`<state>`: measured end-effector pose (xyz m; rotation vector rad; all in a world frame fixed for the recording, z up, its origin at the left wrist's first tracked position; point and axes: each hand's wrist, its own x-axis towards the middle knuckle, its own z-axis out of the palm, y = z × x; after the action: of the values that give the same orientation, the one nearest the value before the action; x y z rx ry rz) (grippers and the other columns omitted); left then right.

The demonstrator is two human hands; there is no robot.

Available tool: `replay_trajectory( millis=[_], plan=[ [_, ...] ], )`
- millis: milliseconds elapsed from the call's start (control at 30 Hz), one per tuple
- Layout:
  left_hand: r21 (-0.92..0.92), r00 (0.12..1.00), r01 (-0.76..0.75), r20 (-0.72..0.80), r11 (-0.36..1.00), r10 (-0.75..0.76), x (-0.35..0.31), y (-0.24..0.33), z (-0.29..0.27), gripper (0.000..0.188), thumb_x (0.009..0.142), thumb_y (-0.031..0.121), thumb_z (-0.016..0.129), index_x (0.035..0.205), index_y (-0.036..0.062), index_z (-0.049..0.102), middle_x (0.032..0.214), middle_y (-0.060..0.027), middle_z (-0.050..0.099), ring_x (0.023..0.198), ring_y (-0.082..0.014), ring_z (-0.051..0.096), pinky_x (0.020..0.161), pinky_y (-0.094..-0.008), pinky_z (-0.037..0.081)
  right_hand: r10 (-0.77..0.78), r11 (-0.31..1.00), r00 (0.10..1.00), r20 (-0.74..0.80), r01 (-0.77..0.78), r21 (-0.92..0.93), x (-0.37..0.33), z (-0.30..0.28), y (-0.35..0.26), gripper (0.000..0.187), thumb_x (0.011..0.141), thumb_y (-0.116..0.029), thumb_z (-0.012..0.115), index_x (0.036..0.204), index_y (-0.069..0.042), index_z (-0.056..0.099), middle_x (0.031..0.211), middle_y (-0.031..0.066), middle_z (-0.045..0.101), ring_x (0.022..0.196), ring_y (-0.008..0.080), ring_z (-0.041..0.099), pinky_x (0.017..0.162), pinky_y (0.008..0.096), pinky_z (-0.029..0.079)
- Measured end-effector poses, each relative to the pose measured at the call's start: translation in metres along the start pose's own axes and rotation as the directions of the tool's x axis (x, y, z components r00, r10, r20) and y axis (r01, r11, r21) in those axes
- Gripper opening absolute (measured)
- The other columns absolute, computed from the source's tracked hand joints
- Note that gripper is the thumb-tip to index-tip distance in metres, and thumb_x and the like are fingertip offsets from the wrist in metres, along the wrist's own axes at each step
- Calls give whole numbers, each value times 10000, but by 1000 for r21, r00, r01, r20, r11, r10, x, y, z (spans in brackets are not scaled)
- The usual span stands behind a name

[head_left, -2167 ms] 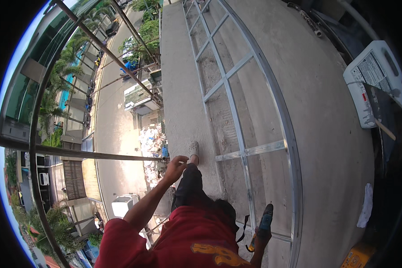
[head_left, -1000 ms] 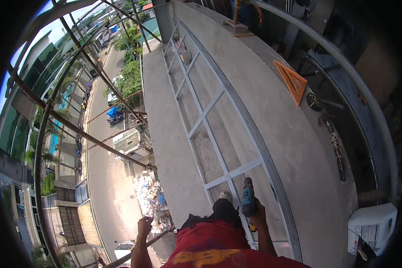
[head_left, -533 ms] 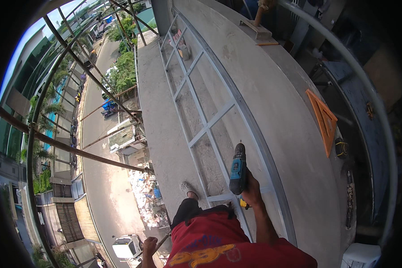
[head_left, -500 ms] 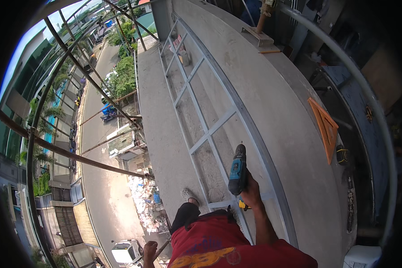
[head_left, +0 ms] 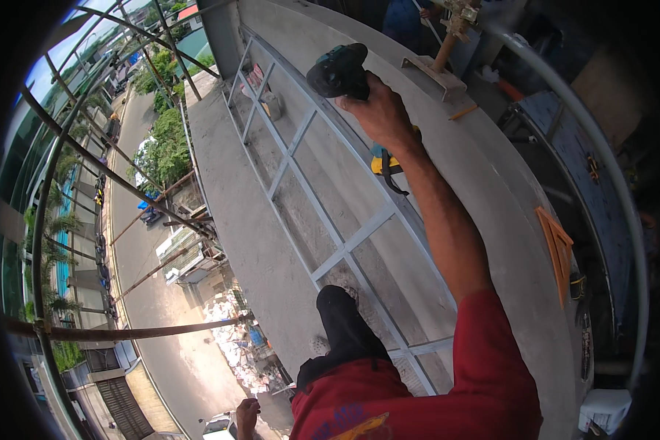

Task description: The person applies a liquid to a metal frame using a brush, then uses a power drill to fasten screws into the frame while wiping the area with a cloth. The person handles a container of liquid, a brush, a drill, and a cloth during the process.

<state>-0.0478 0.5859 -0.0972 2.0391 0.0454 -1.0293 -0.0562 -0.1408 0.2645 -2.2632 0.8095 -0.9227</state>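
A dark cordless drill is in my right hand, fingers wrapped round its grip. Its teal and yellow battery base shows below my wrist. My right arm reaches far forward, holding the drill above the long grey metal frame of rails and crossbars. That frame lies along the low concrete wall. My left hand is low at the bottom edge, fingers curled; a small pale thing may be at its fingertips, too small to make out.
Scaffold pipes run along the left, above a street far below. On the wall's right side lie an orange set square, a tape measure and a thin orange stick. A curved grey pipe stands beyond the wall.
My right hand has carried the drill forward and up, from near my body to the frame's far part. My leg has stepped forward along the frame, and the view has shifted.
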Motion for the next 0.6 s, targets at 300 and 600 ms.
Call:
replay_trajectory(
  millis=[300, 600],
  plan=[
    [-192, 969, 249, 43, 949, -245, 12, 16, 20, 418, 923, 350, 556, 1245, 88, 598, 1012, -82, 673, 809, -199, 632, 631, -347, 499, 175, 864, 984, -13, -160, -477, 309, 62, 100, 482, 811, -247, 624, 1264, -91, 563, 1236, 171, 627, 1168, 347, 590, 991, 456, 465],
    [55, 963, 269, -17, 962, -268, 71, 190, 84, 404, 896, 326, 581, 1217, 80, 594, 970, -87, 674, 803, -194, 640, 638, -346, 505, 237, 850, 943, 234, -84, -520, 438, 37, 229, 602, 703, -39, 612, 1299, -117, 584, 1251, 170, 625, 1185, 340, 581, 1016, 411, 435]
  ],
)
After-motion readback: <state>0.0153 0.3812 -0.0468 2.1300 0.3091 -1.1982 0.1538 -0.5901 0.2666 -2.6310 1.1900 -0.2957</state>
